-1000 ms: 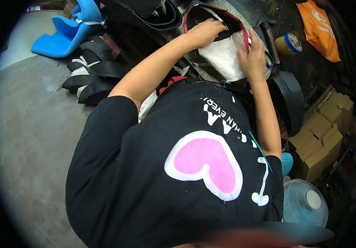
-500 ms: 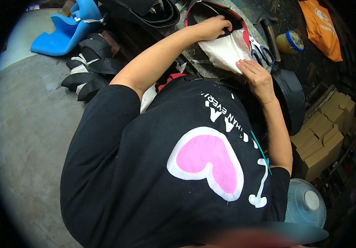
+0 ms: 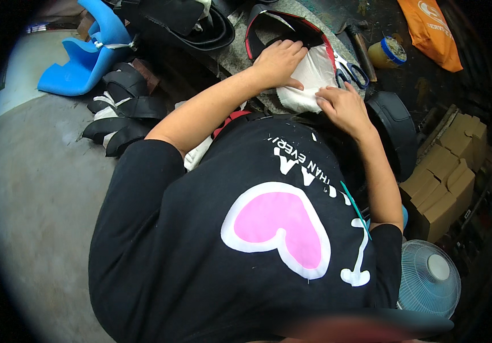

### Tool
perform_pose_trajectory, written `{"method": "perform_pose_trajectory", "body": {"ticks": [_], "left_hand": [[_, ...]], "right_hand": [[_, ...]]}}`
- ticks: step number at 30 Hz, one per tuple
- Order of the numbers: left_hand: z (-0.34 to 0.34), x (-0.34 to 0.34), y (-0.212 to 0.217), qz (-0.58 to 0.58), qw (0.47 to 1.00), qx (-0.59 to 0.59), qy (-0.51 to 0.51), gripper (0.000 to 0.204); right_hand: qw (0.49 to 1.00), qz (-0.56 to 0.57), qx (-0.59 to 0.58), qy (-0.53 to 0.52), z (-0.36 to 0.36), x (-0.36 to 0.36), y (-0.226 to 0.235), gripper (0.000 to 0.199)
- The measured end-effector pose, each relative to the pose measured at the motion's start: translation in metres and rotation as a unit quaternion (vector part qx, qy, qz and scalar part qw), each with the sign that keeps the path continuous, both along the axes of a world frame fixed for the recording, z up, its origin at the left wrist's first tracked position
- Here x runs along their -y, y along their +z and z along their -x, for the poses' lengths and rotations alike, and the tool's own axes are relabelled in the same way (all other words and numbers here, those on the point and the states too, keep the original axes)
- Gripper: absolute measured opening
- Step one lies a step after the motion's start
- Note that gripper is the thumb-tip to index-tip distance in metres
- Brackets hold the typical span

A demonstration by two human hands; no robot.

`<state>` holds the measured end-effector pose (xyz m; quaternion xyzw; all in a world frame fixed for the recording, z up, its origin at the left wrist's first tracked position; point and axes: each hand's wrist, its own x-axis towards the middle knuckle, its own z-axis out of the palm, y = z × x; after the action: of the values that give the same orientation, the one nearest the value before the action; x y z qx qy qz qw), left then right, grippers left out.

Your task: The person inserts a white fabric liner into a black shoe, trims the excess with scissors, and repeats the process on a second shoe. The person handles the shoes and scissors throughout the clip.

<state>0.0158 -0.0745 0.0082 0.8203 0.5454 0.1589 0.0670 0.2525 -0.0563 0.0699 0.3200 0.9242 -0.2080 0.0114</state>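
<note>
A curved black piece with red edging (image 3: pixel 254 35) lies on the stone-like slab in front of me, with a soft white sheet (image 3: pixel 313 67) spread across its near part. My left hand (image 3: pixel 280 62) rests over the piece, fingers stretched toward its inside and thumb apart on the white sheet. At the sheet's near right edge, my right hand (image 3: pixel 344 108) pinches the material between thumb and fingers. Its fingertips are partly hidden. Blue-handled scissors (image 3: pixel 351 74) lie just beyond my right hand, close to the red edging.
A hammer (image 3: pixel 361 52), a blue-rimmed tub (image 3: pixel 387 53) and an orange bag (image 3: pixel 430 31) lie at the far right. Cardboard boxes (image 3: pixel 443 177) and a fan (image 3: pixel 429 277) stand right. Black curved pieces (image 3: pixel 123 108) and blue foam (image 3: pixel 80 66) are at left.
My left hand has come nearer and spread its thumb over the white sheet. My right hand has shifted slightly left along the sheet's edge. The whole view has shifted a little.
</note>
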Motion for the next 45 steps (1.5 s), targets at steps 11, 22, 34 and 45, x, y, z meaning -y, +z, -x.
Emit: {"method": "perform_pose_trajectory", "body": {"ticks": [11,22,34,45], "left_hand": [[-0.011,0.003,0.001,0.017,0.999,-0.036,0.021,0.093],[-0.007,0.017,-0.009,0.006,0.998,-0.045,-0.039,0.069],[-0.017,-0.004,0.016,0.086,0.992,-0.007,-0.093,0.055],[-0.016,0.001,-0.001,0.049,0.994,0.016,-0.094,0.057]], "right_hand": [[0.941,-0.125,-0.096,-0.300,0.063,-0.052,-0.049,0.037],[0.947,-0.046,-0.112,-0.297,0.045,-0.084,-0.071,0.029],[0.925,0.079,-0.144,-0.343,0.037,-0.096,-0.067,0.053],[0.959,-0.019,0.012,-0.282,0.062,-0.095,-0.055,0.041]]}}
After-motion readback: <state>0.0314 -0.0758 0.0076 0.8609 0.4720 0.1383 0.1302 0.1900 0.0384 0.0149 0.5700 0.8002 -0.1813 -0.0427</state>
